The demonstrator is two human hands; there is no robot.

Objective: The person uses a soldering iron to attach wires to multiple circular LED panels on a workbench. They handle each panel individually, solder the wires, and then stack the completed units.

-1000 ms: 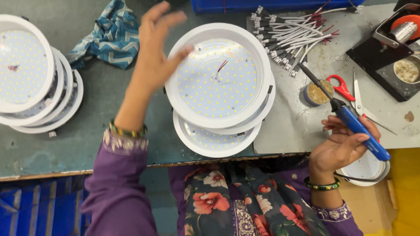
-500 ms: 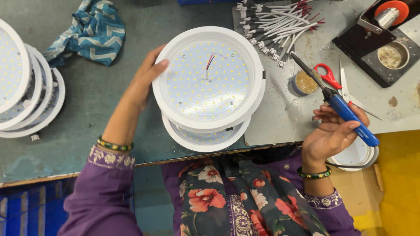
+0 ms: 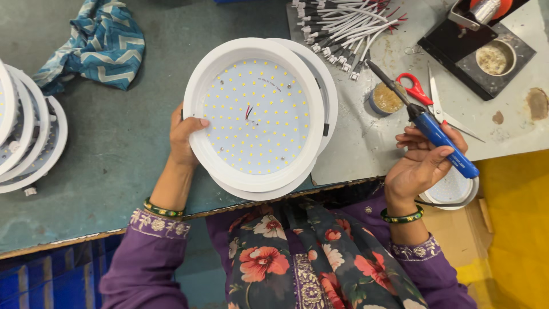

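My left hand (image 3: 184, 137) grips the left rim of a round white lamp panel (image 3: 254, 114) dotted with small yellow diodes, a short red and black wire at its centre. The panel is tilted up over two more like it stacked beneath (image 3: 323, 94). My right hand (image 3: 420, 163) holds a blue-handled soldering iron (image 3: 437, 134) near the table's front edge, its dark tip pointing up and left toward a small tin of flux (image 3: 386, 98).
Several white lamp panels (image 3: 31, 137) are stacked at the far left. A blue patterned cloth (image 3: 97, 46) lies at the back left. A bundle of white wired connectors (image 3: 349, 26), red-handled scissors (image 3: 426, 94) and a black iron stand (image 3: 477, 48) sit at the right.
My left hand came down from the air and took hold of the top panel's left rim, lifting and tilting it. The right hand kept the soldering iron.
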